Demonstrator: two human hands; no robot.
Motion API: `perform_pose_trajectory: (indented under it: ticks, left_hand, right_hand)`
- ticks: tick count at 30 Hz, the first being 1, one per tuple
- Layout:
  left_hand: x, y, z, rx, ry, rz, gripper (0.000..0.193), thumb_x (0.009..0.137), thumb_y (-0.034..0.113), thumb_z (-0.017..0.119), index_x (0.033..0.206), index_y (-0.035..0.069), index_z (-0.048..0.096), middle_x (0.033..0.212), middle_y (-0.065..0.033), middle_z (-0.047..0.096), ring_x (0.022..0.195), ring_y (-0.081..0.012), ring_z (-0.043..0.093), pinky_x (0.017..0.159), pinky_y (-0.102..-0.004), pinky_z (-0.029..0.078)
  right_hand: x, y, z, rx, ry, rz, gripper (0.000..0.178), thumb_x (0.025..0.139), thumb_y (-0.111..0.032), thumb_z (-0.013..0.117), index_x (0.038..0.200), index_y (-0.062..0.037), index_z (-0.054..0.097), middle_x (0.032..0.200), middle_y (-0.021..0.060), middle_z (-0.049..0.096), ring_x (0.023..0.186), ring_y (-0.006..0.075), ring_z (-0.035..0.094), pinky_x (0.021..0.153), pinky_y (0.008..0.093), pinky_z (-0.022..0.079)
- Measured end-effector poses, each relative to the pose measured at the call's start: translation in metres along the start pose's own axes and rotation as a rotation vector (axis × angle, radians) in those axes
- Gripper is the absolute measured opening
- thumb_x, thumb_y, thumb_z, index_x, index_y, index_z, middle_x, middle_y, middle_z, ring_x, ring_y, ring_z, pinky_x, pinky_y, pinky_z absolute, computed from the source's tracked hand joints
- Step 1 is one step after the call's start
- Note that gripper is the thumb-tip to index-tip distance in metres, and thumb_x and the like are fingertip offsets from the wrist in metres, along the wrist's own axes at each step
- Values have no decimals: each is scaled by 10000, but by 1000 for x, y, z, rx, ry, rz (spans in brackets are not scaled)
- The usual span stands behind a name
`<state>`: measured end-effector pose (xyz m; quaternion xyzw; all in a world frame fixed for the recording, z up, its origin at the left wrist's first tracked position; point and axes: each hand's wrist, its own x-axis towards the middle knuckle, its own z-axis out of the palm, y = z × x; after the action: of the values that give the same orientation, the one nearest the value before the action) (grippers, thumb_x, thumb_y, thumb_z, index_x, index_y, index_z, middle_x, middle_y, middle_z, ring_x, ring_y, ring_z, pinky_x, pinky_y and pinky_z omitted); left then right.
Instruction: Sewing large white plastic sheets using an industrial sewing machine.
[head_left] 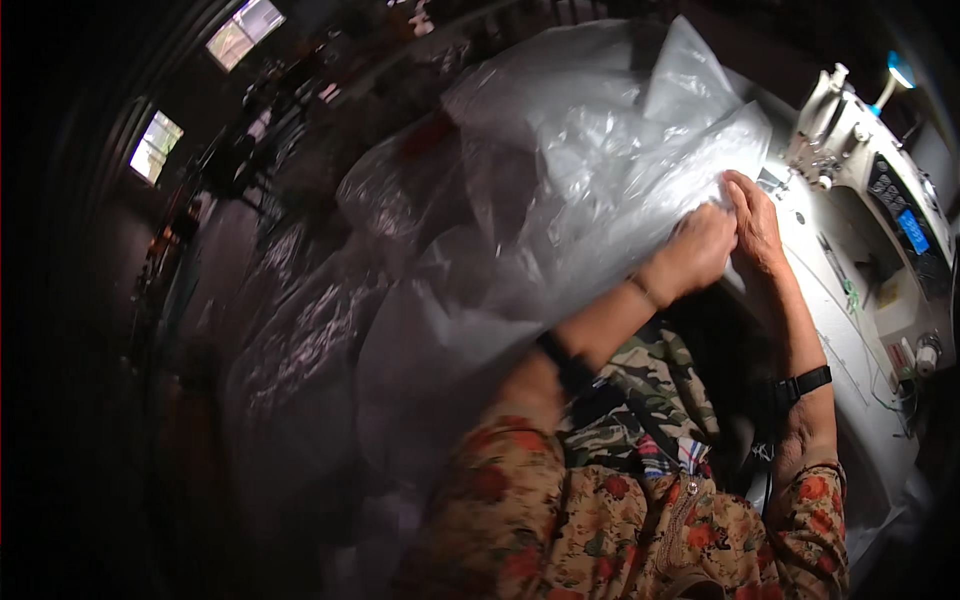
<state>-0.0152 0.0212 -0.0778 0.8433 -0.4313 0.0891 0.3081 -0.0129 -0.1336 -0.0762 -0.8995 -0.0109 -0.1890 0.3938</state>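
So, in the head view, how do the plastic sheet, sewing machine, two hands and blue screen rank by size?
1. Plastic sheet
2. Sewing machine
3. Left hand and right hand: too alike to rank
4. Blue screen

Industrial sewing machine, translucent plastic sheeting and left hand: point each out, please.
Industrial sewing machine [912,230], head view: lit blue display.
Translucent plastic sheeting [575,185], head view: crumpled, shiny middle.
Left hand [703,245], head view: back of the hand.

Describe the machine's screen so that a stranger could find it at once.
Look right, to the white sewing machine. On its dark panel, right of the right hand, is the screen. It is the panel's only bright blue part.
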Motion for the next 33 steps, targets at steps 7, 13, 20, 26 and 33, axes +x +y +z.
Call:
perform_pose_trajectory:
  ticks: [7,13,20,26,33]
  left_hand:
    - [-277,16,-75,163,175,-137,356,890,78,592,1234,-15,588,1344,-187,542,1238,-341,509,1023,-453,404]
    - [-408,26,-55,453,342,-734,636,853,191,679,1382,-58,428,1496,-250,345,1362,-433,339,1109,-499,289]
    - [-371,14,0,337,199,-778,1116,737,383,803,1505,-51,119,1568,-313,42,1450,-485,62,1140,-608,104]
    - [-313,-16,7,379,300,-686,1032,764,297,774,1505,-36,138,1566,-312,52,1459,-471,56,1143,-615,100]
    - [-312,-39,10,543,293,-728,926,738,50,648,1515,2,148,1573,-295,64,1460,-470,64,1140,-628,98]
  right_hand:
    - [-3,-18,9,-302,0,-245,275,964,-256,558,1093,-24,629,1043,185,655,1016,370,607,872,427,475]
    - [2,-7,13,-347,-41,-230,306,976,-278,559,1119,-19,640,1028,166,677,1002,333,633,878,403,481]
    - [15,70,48,50,-57,-37,372,1017,-239,533,1316,-18,518,1344,156,530,1211,218,525,1001,359,458]
    - [8,61,46,109,-28,-3,375,1018,-231,529,1320,-9,508,1368,161,506,1240,219,502,1019,355,448]
    - [14,63,45,152,-42,10,379,1020,-221,526,1326,2,497,1396,167,479,1272,220,476,1040,350,437]
